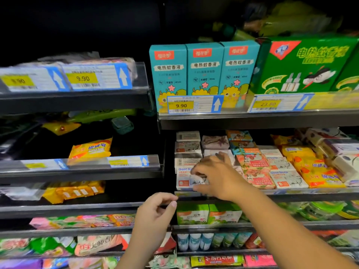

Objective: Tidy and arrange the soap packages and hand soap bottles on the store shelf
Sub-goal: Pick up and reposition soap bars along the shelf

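Note:
My right hand (217, 175) reaches into the right middle shelf and grips the front white Goat Soap box (183, 179) with thumb below and fingers on top. More white, peach (254, 167) and yellow soap packs (316, 171) lie in rows beside and behind it. My left hand (155, 212) hovers below the shelf rail (310, 192), its fingers loosely curled and holding nothing. A yellow sulfur soap pack (91, 149) stands alone on the left middle shelf.
Teal boxes (204, 68) and a green box (305, 65) of mosquito liquid stand on the upper right shelf. Green-white boxes (208, 213) sit on the shelf below my hands. Lower shelves hold bottles (194, 241) and several soft packs. Price tags (194, 104) line the rails.

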Demonstrator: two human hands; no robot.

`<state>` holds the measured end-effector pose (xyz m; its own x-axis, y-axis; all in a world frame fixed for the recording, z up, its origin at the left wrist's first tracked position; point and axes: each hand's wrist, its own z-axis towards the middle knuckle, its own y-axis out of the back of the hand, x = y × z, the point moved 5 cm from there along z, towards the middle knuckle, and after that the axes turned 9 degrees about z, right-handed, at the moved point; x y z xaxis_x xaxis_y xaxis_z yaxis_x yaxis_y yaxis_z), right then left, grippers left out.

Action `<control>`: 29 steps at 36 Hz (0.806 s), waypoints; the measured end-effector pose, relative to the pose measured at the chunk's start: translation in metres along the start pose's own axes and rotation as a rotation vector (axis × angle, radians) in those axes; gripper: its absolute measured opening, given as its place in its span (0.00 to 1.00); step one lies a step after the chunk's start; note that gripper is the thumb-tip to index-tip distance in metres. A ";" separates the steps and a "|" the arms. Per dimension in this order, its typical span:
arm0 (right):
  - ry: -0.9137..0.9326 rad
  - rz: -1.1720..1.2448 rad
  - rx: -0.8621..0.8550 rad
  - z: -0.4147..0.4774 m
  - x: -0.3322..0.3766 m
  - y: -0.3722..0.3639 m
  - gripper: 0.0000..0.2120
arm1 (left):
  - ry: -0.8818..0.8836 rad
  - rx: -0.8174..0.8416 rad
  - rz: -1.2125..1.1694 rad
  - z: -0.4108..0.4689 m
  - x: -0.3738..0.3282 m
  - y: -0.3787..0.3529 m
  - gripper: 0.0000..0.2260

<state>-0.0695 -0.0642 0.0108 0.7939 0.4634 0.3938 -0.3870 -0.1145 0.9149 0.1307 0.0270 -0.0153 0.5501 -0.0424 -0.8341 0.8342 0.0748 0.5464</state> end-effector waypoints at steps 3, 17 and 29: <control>-0.035 -0.056 -0.017 0.001 -0.006 -0.006 0.19 | -0.008 0.015 0.024 0.002 0.001 0.002 0.07; -0.206 -0.067 -0.125 -0.061 -0.073 0.032 0.25 | -0.081 0.132 0.108 0.016 -0.036 -0.051 0.08; -0.563 -0.300 0.165 -0.096 -0.216 0.109 0.26 | -0.501 0.221 0.652 0.066 -0.140 -0.151 0.13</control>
<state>-0.3281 -0.0918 0.0166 0.9974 -0.0298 0.0651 -0.0698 -0.2057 0.9761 -0.0699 -0.0439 0.0238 0.8321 -0.4983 -0.2434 0.3043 0.0435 0.9516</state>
